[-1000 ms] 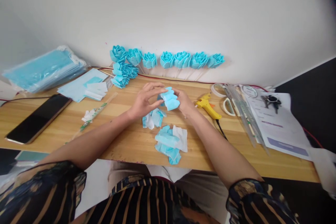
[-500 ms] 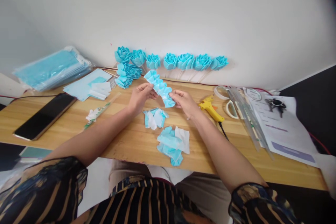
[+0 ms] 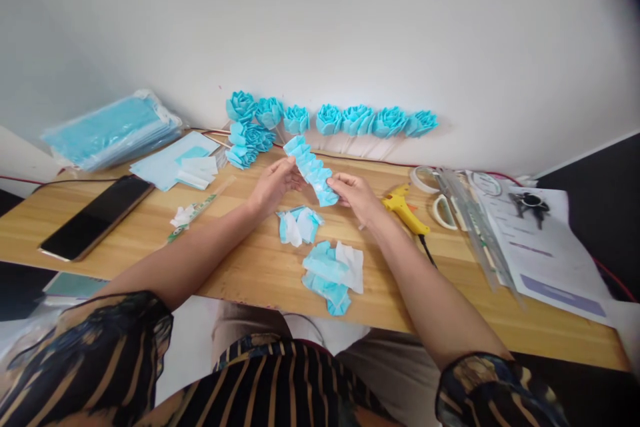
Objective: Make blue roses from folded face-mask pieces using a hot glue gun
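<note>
Head view, places given from the yellow glue gun (image 3: 406, 212)

– Yellow glue gun, one, lying on the wooden surface (image 3: 240, 267), black cord trailing toward the near side
– Pleated light-blue strip (image 3: 314, 172), one, held up left of the glue gun, slanting from upper left to lower right
– Left hand (image 3: 274, 188), farther left of the glue gun; grip drawn to a pinch on the strip's left edge, other fingers loosely curled
– Right hand (image 3: 357, 197), just left of the glue gun; grip drawn to a pinch on the strip's lower right end
– Small heap of light-blue and white pieces (image 3: 301, 225), left of the glue gun
– Larger heap of like pieces (image 3: 327, 273), left of the glue gun and nearer the person
– Blue flowers on thin sticks (image 3: 359, 120), row of seven, along the wall beyond the glue gun, mostly to its left, with a cluster of further blooms (image 3: 247, 137) below the row's left end
– Clear bag of blue sheets (image 3: 113, 130), far left of the glue gun
– Black phone (image 3: 95, 219), far left
– White rings (image 3: 435, 211), two, just right
– Printed paper (image 3: 545, 257), bearing keys (image 3: 531, 201), farther right
</note>
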The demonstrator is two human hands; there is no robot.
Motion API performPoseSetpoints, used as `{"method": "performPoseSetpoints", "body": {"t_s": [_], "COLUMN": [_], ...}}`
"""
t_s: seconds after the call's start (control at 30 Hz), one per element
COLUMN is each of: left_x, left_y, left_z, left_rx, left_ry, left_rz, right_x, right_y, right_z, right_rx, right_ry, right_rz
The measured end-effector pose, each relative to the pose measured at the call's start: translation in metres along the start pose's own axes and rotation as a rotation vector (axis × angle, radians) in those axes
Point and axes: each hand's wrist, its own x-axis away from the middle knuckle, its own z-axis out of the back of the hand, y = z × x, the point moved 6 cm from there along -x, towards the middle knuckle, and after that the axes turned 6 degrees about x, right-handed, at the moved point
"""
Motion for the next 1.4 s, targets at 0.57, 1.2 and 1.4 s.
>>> {"method": "performPoseSetpoints", "body": {"t_s": [0.57, 1.2, 1.4], "left_x": [-0.002, 0.022, 0.014], "left_y": [0.005, 0.035, 0.035], "left_z": [0.008, -0.031, -0.011], "left_rx": [-0.049, -0.603, -0.48], "left_ry": [0.058, -0.328, -0.032], "left_rz": [-0.051, -0.518, -0.446], "right_x": [0.0, 0.019, 0.006], "right_y": [-0.003, -0.035, -0.025], "right_z": [0.001, 0.039, 0.037], "right_rx": [0.086, 0.509, 0.443], "right_ry": [-0.072, 0.584, 0.443], "right_rz": [0.059, 0.477, 0.41]}}
